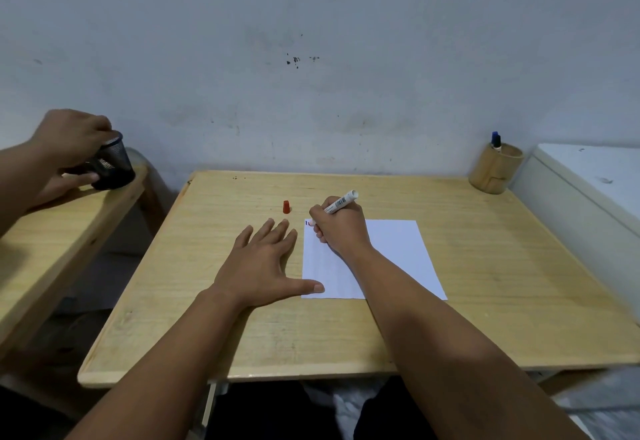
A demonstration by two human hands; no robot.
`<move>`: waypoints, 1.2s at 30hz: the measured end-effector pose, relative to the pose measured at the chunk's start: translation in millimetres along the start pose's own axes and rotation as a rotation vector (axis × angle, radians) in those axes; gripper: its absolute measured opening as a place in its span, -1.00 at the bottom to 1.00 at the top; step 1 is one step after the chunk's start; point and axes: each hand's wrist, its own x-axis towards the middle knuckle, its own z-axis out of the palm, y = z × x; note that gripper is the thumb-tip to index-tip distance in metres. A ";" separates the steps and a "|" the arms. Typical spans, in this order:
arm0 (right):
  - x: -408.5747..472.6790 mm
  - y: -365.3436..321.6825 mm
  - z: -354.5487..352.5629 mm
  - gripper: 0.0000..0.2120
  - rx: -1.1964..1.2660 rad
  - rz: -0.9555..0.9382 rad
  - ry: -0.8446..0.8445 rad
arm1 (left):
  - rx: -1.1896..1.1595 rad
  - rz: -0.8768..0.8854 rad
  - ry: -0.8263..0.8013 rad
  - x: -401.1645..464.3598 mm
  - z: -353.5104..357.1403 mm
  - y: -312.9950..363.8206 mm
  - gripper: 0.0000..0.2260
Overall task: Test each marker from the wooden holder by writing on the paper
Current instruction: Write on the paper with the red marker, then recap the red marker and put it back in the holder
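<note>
Both forearms reach forward over the tabletop (pixel 467 232). Left hand (pixel 266 259) lies flat, fingers spread, its thumb pinning the near corner of the paper (pixel 391 259). Right hand (pixel 341 228) is clamped around a white marker (pixel 341 201), tip at the sheet's far-left corner beside small marks. A red cap (pixel 286 206) stands just beyond the left fingertips. The wooden holder (pixel 495 169) sits at the far right with a blue marker (pixel 496 141) inside. Writing looks underway; next comes recapping, which needs the cap fetched. Another person's hand (pixel 69 135) holds a mesh cup (pixel 112 162) on the side table.
</note>
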 end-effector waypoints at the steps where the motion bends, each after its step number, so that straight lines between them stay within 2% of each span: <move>1: -0.9 -0.3 -0.8 -0.78 0.016 -0.008 0.007 | 0.001 0.002 -0.006 -1.1 -0.6 0.4 0.13; 3: -2.4 -1.7 -2.6 -0.80 0.063 -0.014 0.007 | -0.037 -0.012 0.007 -1.0 -1.9 0.6 0.06; 4: -3.0 -4.0 -3.3 -0.80 0.101 -0.006 -0.011 | -0.092 -0.037 0.047 0.8 -3.3 0.9 -0.04; 8: -5.0 -23.5 -9.6 -0.71 0.211 0.069 -0.104 | -0.305 -0.190 0.299 28.7 -16.3 2.3 -0.44; 12: -6.8 -39.6 -27.5 -0.65 0.121 -0.045 -0.012 | -0.228 -0.207 0.259 64.2 -25.2 4.0 -0.58; 15: -6.4 -47.2 -50.3 -0.90 0.167 -0.095 -0.104 | -0.108 -0.226 0.214 81.1 -22.8 3.3 -0.72; 16: -4.9 -49.7 -57.3 -0.88 0.206 -0.081 -0.149 | -0.095 -0.241 0.209 83.7 -22.1 3.8 -0.74; 19: -4.1 -58.2 -76.1 -0.67 0.390 0.023 -0.178 | -0.224 -0.287 0.220 89.0 -27.3 3.5 -0.75; 22: -6.6 -60.0 -87.6 -0.72 0.566 0.129 -0.148 | -0.509 -0.332 0.264 95.0 -41.6 9.9 -0.82; 24: -9.0 -54.0 -88.7 -0.74 0.468 0.086 -0.155 | -0.786 -0.353 0.285 97.5 -56.3 21.2 -0.91; 27: -12.5 -36.3 -86.1 -0.74 0.093 -0.039 -0.153 | -1.061 -0.311 0.277 98.1 -73.7 37.6 -0.90; 30: -14.4 -26.2 -85.7 -0.72 -0.034 -0.106 -0.158 | -1.091 -0.288 0.232 99.8 -80.6 50.0 -0.87; 36: -17.9 -29.5 -98.0 -0.68 -0.007 -0.148 -0.087 | -1.051 -0.221 0.188 108.2 -83.1 76.2 -0.87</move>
